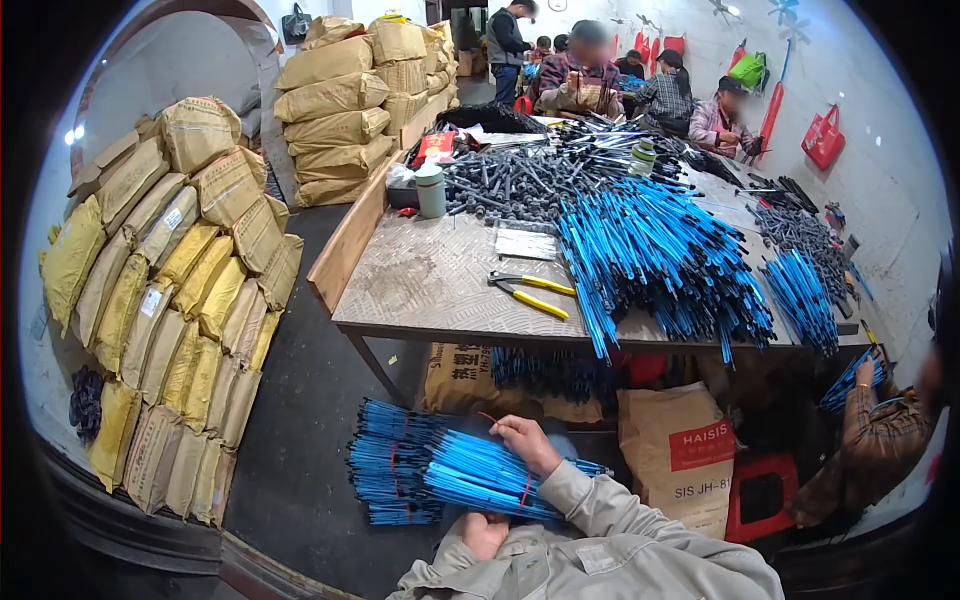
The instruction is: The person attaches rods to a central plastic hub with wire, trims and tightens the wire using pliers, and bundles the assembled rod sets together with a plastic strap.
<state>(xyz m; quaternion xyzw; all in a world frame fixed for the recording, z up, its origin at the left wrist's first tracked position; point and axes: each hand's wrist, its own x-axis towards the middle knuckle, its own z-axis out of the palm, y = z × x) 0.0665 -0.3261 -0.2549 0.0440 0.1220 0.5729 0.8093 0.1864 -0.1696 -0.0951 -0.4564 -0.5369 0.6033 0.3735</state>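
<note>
A bundle of blue rods with black ends (480,470) lies across the lap, a red band round its right part. Above it, my right hand (528,442) is closed in a pinch on a thin red band, whose free end sticks out to the left. My left hand (485,534) is under the bundle's lower edge with its fingers curled; the rods partly hide them. Left of the bundle and touching it are more blue rods (385,465), tied with red bands.
Blue rods (660,250), dark parts (520,180), yellow-handled pliers (535,290) and a green bottle (430,190) are on the table (400,290). A HAISIS sack (675,450) and red stool (762,495) stand right. Stacked sacks (190,290) line the left. Several people sit beyond; one is at right.
</note>
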